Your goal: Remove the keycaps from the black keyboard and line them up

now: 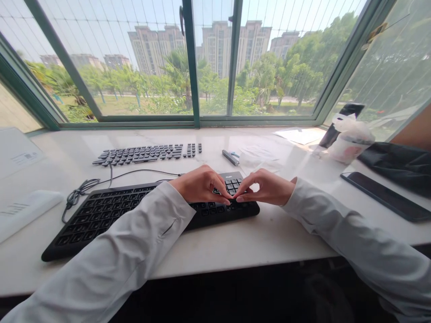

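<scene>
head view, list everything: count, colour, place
Window: one, green frame, back
Counter: one, white, below window
Keyboard: one, black, front
Keycaps: many, black, behind keyboard
Cable: one, black, behind keyboard
Tool: one, grey, behind keyboard
Small item: one, blue, beside tool
Plastic: count unclear, translucent, centre
Box: one, white, left
Packet: one, white, left
Paper: count unclear, white, right
Cup: one, white, right
Slanted object: one, black, behind cup
Phone: one, dark, right
Fabric: one, black, right
Buildings: several, beige, outside
Trees: many, green, outside
Left hand: one, grey sleeve, over keyboard
Right hand: one, grey sleeve, over keyboard
</scene>
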Action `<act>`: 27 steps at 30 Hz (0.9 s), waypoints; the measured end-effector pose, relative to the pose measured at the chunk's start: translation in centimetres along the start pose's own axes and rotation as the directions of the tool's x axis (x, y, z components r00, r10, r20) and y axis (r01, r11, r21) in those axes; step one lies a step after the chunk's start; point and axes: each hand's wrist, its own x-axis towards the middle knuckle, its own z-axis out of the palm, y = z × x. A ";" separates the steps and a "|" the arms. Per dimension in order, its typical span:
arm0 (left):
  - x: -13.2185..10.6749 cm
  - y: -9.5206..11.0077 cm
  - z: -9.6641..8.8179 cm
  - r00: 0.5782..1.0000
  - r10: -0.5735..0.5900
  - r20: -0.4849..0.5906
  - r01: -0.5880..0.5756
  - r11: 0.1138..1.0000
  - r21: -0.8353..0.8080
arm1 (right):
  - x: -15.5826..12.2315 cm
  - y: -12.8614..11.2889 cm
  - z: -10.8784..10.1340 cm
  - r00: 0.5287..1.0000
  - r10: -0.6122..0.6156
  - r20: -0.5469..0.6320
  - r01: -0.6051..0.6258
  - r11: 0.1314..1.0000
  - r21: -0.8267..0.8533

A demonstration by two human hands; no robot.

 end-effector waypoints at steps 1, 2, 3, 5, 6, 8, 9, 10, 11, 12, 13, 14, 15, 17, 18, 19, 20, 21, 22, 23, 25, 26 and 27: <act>0.0 0.0 0.0 1.000 0.004 0.015 -0.004 1.000 -0.002 | 0.0 0.0 0.1 0.999 -0.035 -0.013 0.035 0.998 -0.044; 0.0 -0.1 0.0 1.000 0.007 0.027 -0.007 1.000 0.005 | -0.1 0.1 0.1 0.997 -0.077 -0.020 0.075 0.993 -0.089; 0.0 -0.1 0.1 0.999 0.009 0.034 -0.009 1.000 0.019 | -0.1 0.1 0.2 0.992 -0.124 -0.022 0.120 0.984 -0.134; 0.0 0.0 0.1 0.999 0.004 0.037 -0.006 0.998 0.059 | -0.1 0.2 0.3 0.973 -0.230 -0.018 0.221 0.952 -0.212; 0.0 0.1 0.1 0.999 0.001 0.035 -0.003 0.997 0.078 | -0.1 0.2 0.4 0.961 -0.277 -0.016 0.265 0.934 -0.240; 0.0 0.2 0.2 0.999 -0.007 0.032 0.004 0.995 0.104 | -0.1 0.3 0.4 0.937 -0.348 -0.016 0.331 0.904 -0.271; 0.0 0.2 0.3 0.999 -0.011 0.032 0.008 0.994 0.111 | 0.0 0.3 0.5 0.930 -0.368 -0.017 0.349 0.895 -0.276; -0.1 0.2 0.3 0.999 -0.015 0.033 0.011 0.993 0.116 | 0.0 0.4 0.5 0.925 -0.380 -0.016 0.361 0.890 -0.277; -0.1 0.2 0.4 0.999 -0.019 0.036 0.015 0.993 0.120 | 0.0 0.4 0.5 0.922 -0.387 -0.014 0.369 0.887 -0.278; -0.1 0.2 0.4 0.999 -0.022 0.039 0.017 0.992 0.122 | 0.0 0.4 0.5 0.920 -0.392 -0.010 0.374 0.885 -0.278; -0.1 0.2 0.4 0.999 -0.023 0.042 0.018 0.992 0.123 | 0.0 0.4 0.5 0.918 -0.395 -0.007 0.378 0.882 -0.281; -0.1 0.1 0.5 0.999 -0.024 0.043 0.018 0.992 0.122 | 0.0 0.4 0.4 0.916 -0.400 -0.003 0.383 0.879 -0.285; -0.1 0.1 0.5 0.999 -0.024 0.044 0.019 0.993 0.120 | 0.0 0.3 0.4 0.913 -0.408 0.001 0.390 0.874 -0.290; -0.1 0.1 0.5 0.999 -0.024 0.043 0.019 0.993 0.119 | 0.0 0.2 0.4 0.905 -0.425 0.008 0.408 0.862 -0.301; -0.1 0.1 0.5 0.999 -0.023 0.042 0.018 0.993 0.119 | 0.0 0.1 0.4 0.901 -0.434 0.009 0.416 0.856 -0.306; -0.1 0.2 0.5 0.999 -0.022 0.042 0.017 0.993 0.120 | 0.0 0.0 0.4 0.896 -0.444 0.007 0.423 0.851 -0.311; 0.0 0.2 0.6 0.999 -0.020 0.042 0.015 0.993 0.120 | 0.0 0.0 0.4 0.892 -0.452 0.002 0.430 0.846 -0.315; 0.0 0.2 0.6 0.999 -0.019 0.041 0.014 0.992 0.122 | 0.0 0.0 0.4 0.888 -0.459 -0.004 0.434 0.843 -0.318; 0.0 0.2 0.6 0.999 -0.019 0.042 0.013 0.992 0.124 | 0.0 -0.1 0.4 0.885 -0.465 -0.010 0.437 0.840 -0.321; 0.0 0.3 0.6 0.999 -0.018 0.046 0.012 0.992 0.126 | 0.0 -0.1 0.5 0.883 -0.470 -0.014 0.441 0.838 -0.323; 0.0 0.4 0.6 0.999 -0.017 0.052 0.010 0.991 0.130 | 0.0 -0.1 0.5 0.878 -0.479 -0.021 0.447 0.833 -0.327; 0.0 0.4 0.6 0.998 -0.016 0.054 0.009 0.991 0.131 | 0.0 -0.1 0.5 0.875 -0.484 -0.021 0.451 0.829 -0.331; 0.0 0.5 0.6 0.998 -0.015 0.056 0.008 0.991 0.132 | 0.0 -0.1 0.4 0.870 -0.493 -0.021 0.458 0.823 -0.337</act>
